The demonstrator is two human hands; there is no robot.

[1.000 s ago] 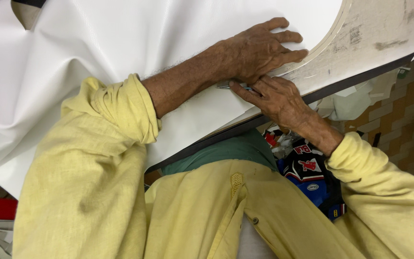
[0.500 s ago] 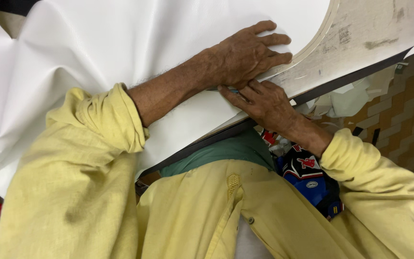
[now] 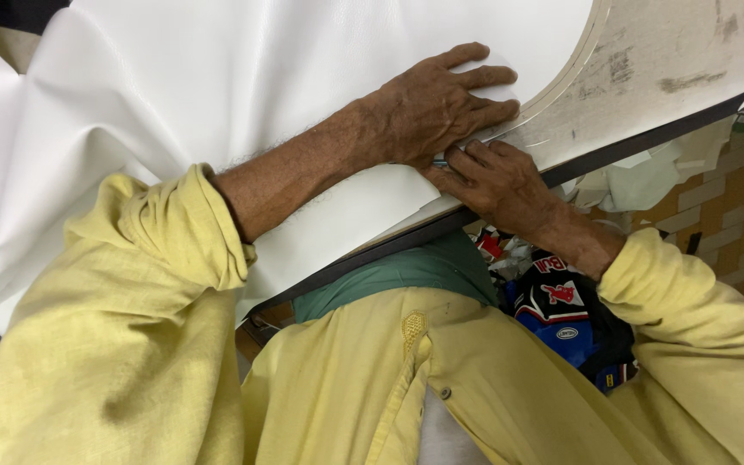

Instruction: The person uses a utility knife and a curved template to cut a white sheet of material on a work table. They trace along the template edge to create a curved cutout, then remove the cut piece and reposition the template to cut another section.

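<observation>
White smooth sheet (image 3: pixel 217 103), rumpled at left, curved cut edge, left hand (image 3: pixel 432 108) flat on it

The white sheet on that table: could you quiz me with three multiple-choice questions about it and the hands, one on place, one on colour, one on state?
1. Where does the left hand lie?
A. flat on the white sheet
B. on the brick floor
C. in a pocket

2. What colour are the person's sleeves?
A. red
B. pale yellow
C. black

3. What is the right hand doing?
A. hanging free
B. lying open, palm up
C. closed in a grip on a slim tool at the sheet's curved edge

Answers:
1 A, its fingers are spread on the sheet.
2 B, both arms wear yellow.
3 C, its fingers pinch the tool against the worn tabletop.
</observation>
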